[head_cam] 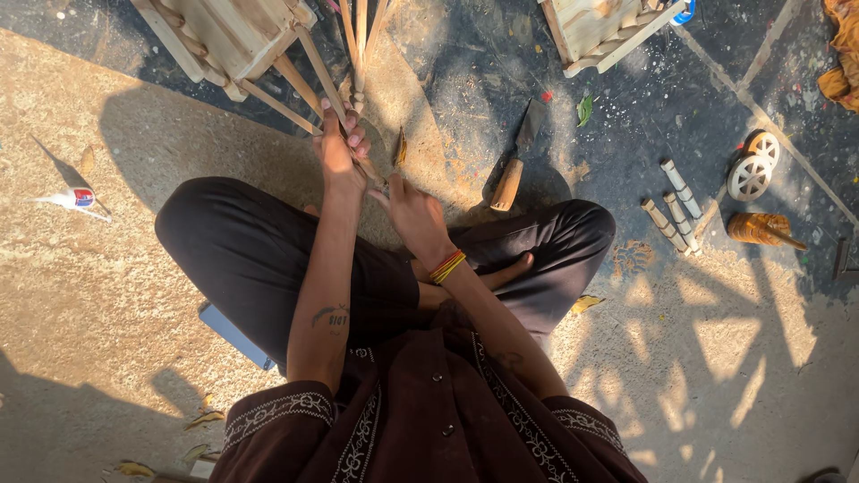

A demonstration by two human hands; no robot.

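One stick: thin wooden rod (315,64), likely light, stiff, snappable.
Left hand (340,148): clamped mid-rod.
Right hand (407,207): closed at lower end.
Hold: near hands, not tip.
Nearby: knife (516,163).

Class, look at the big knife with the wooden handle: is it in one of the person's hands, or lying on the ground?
Lying on the ground. The knife rests flat, apart from both hands.

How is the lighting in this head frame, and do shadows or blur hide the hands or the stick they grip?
Head view: hard low sun, with long shadows across the ground and dappled patches at lower right. The left hand and right hand on the wooden stick are sunlit and sharp. The knife lies in shade yet stays readable. Wide-lens stretch shows at the edges.
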